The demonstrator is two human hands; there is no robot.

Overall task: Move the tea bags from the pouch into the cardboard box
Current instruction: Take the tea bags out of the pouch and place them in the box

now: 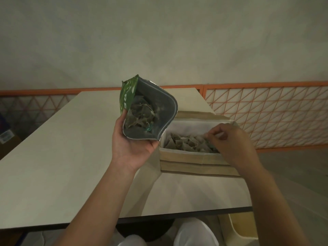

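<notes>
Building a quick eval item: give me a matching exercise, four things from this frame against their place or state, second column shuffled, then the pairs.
Things:
1. pouch
2. cardboard box
3. right hand
4. table

Places or states:
A. over the open box, fingers curled at the tea bags inside
B. held up in the left hand, mouth open, tea bags still in it
C. bears the box near its right edge
D. stands open on the table, lined in white, partly filled with tea bags

Pairs: 1-B, 2-D, 3-A, 4-C
</notes>
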